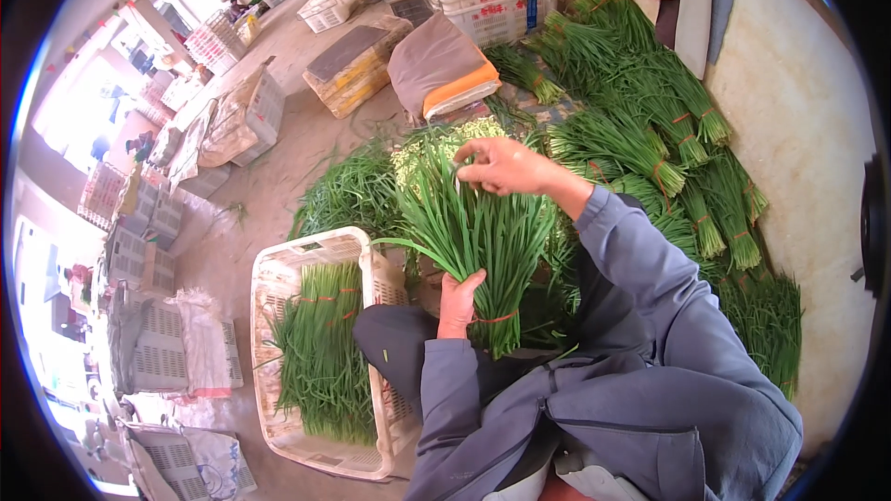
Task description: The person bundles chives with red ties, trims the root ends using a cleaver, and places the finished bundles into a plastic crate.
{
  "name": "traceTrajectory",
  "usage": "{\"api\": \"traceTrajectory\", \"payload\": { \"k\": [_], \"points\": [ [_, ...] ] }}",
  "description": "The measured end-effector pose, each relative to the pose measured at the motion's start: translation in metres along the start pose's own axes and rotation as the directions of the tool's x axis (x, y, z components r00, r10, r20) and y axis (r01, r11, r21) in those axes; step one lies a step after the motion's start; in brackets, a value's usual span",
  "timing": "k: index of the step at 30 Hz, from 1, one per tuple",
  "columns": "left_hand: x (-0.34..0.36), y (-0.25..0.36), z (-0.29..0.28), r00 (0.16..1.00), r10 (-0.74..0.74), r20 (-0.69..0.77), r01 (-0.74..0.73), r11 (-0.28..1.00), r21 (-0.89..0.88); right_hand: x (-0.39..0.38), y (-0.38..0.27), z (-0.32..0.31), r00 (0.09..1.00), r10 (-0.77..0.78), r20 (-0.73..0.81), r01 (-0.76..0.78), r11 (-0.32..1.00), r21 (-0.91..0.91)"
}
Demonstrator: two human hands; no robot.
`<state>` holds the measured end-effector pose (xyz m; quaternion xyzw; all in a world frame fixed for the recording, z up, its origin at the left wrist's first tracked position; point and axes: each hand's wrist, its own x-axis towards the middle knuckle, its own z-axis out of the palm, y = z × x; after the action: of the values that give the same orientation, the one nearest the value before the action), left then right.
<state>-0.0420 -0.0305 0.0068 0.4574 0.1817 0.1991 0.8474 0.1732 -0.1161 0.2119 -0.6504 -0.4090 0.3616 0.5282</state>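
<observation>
My left hand (459,301) is wrapped round a bunch of garlic chives (492,255) low on its side, over my lap. A red band (495,317) circles the bunch near its lower end, and the long green leaves fan out upward. Above the leaf tips, my right hand (504,167) has its fingers curled together. Whatever those fingers pinch is too small to make out; a small greyish bit shows at them. Beside my left knee stands a white plastic crate (379,371) with banded chives (323,353) lying in it.
Banded chive bunches (650,130) lie heaped along the wall to the right. Loose greens (353,190) and pale trimmings (418,162) cover the floor ahead. Farther off are a cloth-covered seat (436,65), a worn box (357,65) and stacked white crates (497,0). More crates line the left.
</observation>
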Motion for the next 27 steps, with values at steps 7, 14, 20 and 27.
{"api": "traceTrajectory", "payload": {
  "k": [7, 14, 20, 27],
  "points": [
    [-0.005, 0.003, 0.014, 1.000, 0.002, 0.026, -0.005, 0.996, 0.090, 0.027, 0.014, -0.036, 0.947, -0.016, -0.322, 0.174, 0.867, 0.468],
    [-0.009, 0.014, 0.009, 1.000, -0.014, 0.025, 0.011, 0.996, 0.092, 0.063, -0.006, -0.009, 0.999, 0.020, -0.035, -0.019, 0.999, 0.029],
    [0.000, 0.005, 0.015, 0.998, -0.030, 0.049, 0.026, 0.998, 0.063, 0.078, 0.004, -0.037, 0.977, 0.035, -0.211, 0.073, 0.872, 0.484],
    [-0.001, 0.010, -0.004, 0.995, 0.027, -0.099, -0.028, 1.000, -0.005, -0.021, -0.020, -0.030, 0.950, -0.008, 0.313, 0.009, 1.000, -0.001]
  ]
}}
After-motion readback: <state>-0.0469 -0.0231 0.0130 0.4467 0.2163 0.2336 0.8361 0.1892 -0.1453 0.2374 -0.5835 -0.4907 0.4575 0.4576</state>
